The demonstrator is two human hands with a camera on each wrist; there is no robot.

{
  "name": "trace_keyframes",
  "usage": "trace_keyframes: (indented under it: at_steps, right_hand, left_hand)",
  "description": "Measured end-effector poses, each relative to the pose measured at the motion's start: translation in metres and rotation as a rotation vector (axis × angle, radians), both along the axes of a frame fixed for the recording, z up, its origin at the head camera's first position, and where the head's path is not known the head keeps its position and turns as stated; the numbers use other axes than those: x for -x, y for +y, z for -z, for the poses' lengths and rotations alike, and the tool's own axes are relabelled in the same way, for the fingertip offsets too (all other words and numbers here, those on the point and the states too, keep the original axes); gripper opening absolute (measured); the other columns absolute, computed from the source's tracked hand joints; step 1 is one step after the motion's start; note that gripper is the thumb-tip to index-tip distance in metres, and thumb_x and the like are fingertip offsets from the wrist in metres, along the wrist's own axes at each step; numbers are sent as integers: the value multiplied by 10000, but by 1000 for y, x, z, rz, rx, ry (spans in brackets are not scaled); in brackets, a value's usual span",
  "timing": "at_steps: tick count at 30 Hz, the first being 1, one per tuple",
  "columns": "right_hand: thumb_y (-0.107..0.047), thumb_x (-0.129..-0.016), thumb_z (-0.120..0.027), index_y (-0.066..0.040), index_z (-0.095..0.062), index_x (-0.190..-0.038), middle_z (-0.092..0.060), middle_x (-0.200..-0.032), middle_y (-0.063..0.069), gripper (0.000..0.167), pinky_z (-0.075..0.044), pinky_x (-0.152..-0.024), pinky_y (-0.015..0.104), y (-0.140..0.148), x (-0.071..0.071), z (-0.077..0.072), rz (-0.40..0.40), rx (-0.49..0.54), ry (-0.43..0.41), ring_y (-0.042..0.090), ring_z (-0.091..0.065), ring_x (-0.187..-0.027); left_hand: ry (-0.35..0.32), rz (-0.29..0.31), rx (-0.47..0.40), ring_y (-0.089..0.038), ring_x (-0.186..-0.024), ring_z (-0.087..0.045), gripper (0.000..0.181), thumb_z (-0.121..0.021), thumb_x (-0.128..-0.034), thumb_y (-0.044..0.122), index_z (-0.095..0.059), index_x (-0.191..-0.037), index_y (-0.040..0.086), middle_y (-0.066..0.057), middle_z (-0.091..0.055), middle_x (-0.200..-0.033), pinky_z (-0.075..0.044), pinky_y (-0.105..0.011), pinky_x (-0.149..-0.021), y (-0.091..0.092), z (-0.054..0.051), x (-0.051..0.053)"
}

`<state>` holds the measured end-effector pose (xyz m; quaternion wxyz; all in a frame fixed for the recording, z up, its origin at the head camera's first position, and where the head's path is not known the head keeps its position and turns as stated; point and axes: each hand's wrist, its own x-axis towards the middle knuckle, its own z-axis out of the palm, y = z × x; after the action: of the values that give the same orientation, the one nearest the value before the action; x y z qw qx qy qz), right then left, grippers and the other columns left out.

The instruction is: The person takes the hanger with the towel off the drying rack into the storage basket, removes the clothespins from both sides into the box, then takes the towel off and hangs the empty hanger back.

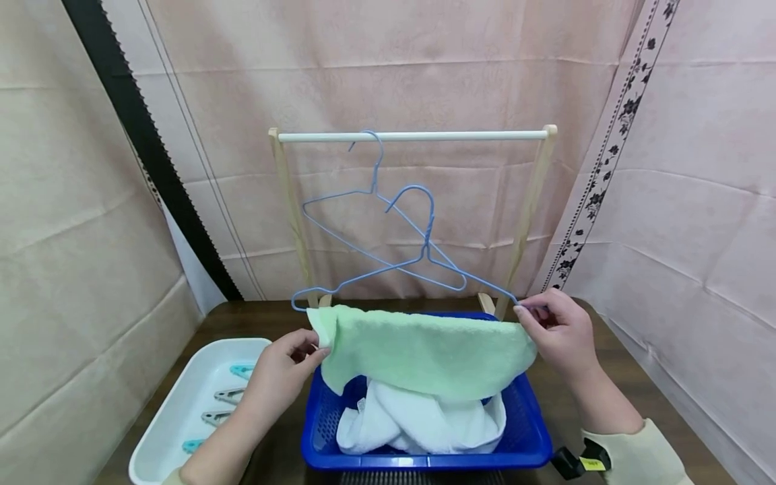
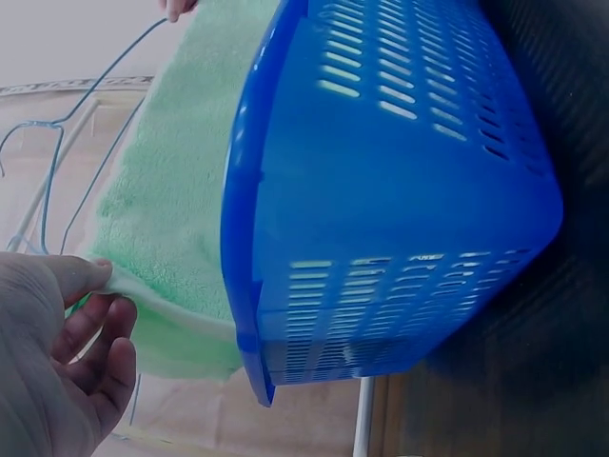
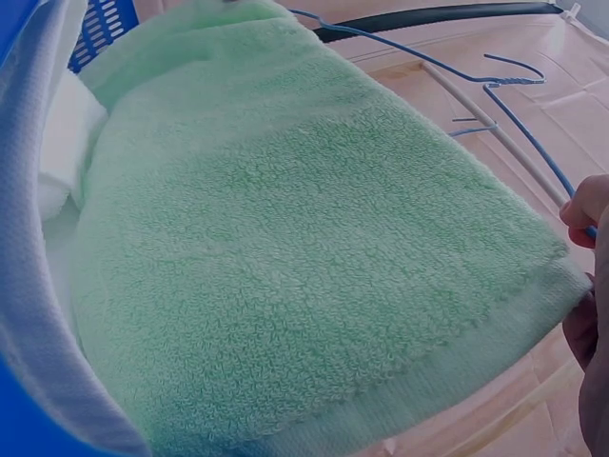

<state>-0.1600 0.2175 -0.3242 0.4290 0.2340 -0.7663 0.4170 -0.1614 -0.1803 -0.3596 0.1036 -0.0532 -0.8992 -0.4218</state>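
A light green towel hangs in front of me, its upper edge along the bottom of a blue wire hanger. The hanger's lower bar is mostly hidden by the cloth. My left hand pinches the towel's left edge between thumb and fingers, as the left wrist view also shows. At the other end, my right hand grips the hanger's right corner together with the towel's edge. Below the towel, a white cloth lies bunched in a blue plastic basket.
Behind, a second blue hanger hangs on a rack's white rail, held by wooden posts. To the left, a white tray holds several clothes pegs. All stand on a dark wooden table.
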Motion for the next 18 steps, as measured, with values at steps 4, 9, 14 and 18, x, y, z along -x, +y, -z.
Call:
trace_keyframes:
  at_steps: [4,9,14,18]
  right_hand:
    - [247,-702,-709,56,-660,-788,-409,-652,83,215,-310,-514,183,-1,0,0,-5,2,-1,105,-380,-621]
    - [251,-699,-705,55,-658,-783,-407,-649,82,218,-308,-511,182,-1,1,1,-10,3,5,105,-380,-617]
    - [254,-698,-702,64,-658,-784,-408,-651,92,213,-308,-512,178,0,1,1,-6,8,0,109,-379,-621]
    - [253,-698,-701,66,-662,-785,-406,-652,90,210,-306,-514,177,0,1,1,-5,14,1,114,-377,-622]
  left_hand:
    - [-2,7,9,-167,-804,-591,77,-746,-903,191,-686,-949,180,22,-664,-886,-520,-305,-719,2,3,-1]
    - [-7,37,28,-152,-802,-586,87,-754,-895,182,-677,-906,220,54,-654,-878,-525,-294,-726,5,5,-3]
    - [43,86,38,-141,-752,-554,125,-781,-864,149,-677,-888,212,62,-624,-852,-509,-259,-666,7,8,-6]
    - [78,124,39,-126,-736,-548,145,-793,-848,135,-678,-885,215,82,-615,-846,-501,-247,-652,9,11,-8]
